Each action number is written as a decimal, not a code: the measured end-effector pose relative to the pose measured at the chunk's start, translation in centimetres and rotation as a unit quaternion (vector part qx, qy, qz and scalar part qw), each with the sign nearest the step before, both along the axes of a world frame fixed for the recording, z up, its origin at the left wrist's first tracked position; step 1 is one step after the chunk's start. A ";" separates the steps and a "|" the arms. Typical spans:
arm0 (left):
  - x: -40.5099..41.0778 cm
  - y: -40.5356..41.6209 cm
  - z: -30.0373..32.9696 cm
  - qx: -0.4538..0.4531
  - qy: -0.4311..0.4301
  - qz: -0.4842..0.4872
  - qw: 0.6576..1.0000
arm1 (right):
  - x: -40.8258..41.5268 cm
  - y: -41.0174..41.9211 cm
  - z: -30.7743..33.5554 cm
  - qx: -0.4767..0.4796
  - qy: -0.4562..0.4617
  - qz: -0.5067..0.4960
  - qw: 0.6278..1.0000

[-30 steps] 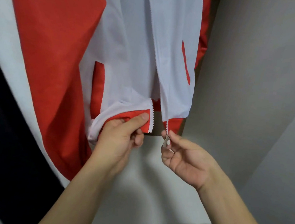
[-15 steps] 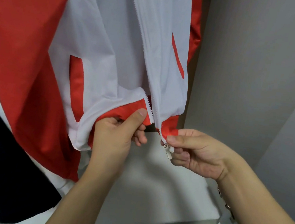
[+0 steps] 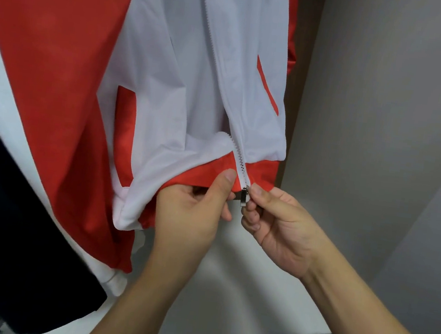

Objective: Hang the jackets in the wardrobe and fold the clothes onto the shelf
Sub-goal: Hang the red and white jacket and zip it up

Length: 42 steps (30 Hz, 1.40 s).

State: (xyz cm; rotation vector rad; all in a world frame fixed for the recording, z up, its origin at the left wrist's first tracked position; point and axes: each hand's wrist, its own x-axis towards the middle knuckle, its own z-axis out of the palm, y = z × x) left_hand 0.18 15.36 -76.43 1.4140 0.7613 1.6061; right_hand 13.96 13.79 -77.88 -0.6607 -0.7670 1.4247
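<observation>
Red-and-white, thin and slippery, the jacket (image 3: pixel 168 82) hangs in the wardrobe, its long axis vertical and hem down. It looks light and limp; best held at the hem. The left hand (image 3: pixel 194 213) pinches the red hem, and the right hand (image 3: pixel 281 224) pinches the zipper slider (image 3: pixel 243 197).

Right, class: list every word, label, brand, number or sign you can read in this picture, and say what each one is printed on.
None: no readable text shows anywhere.
The red and white jacket shows plain panels only.
The metal zipper pull, between the left hand and the right hand, shows no marking that can be made out.
</observation>
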 end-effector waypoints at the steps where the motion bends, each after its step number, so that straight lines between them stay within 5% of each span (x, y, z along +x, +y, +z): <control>1: 0.0 -0.1 -0.1 0.004 0.002 0.008 1.000 | 0.0 0.0 0.0 -0.001 0.000 -0.003 1.000; 21: -0.2 -0.1 -1.1 0.106 0.048 0.045 0.992 | -0.6 0.2 -0.2 0.007 0.000 0.002 1.000; 42: -0.3 0.0 -1.2 0.097 0.091 0.039 0.990 | -1.1 0.4 -0.4 0.017 0.031 0.011 0.999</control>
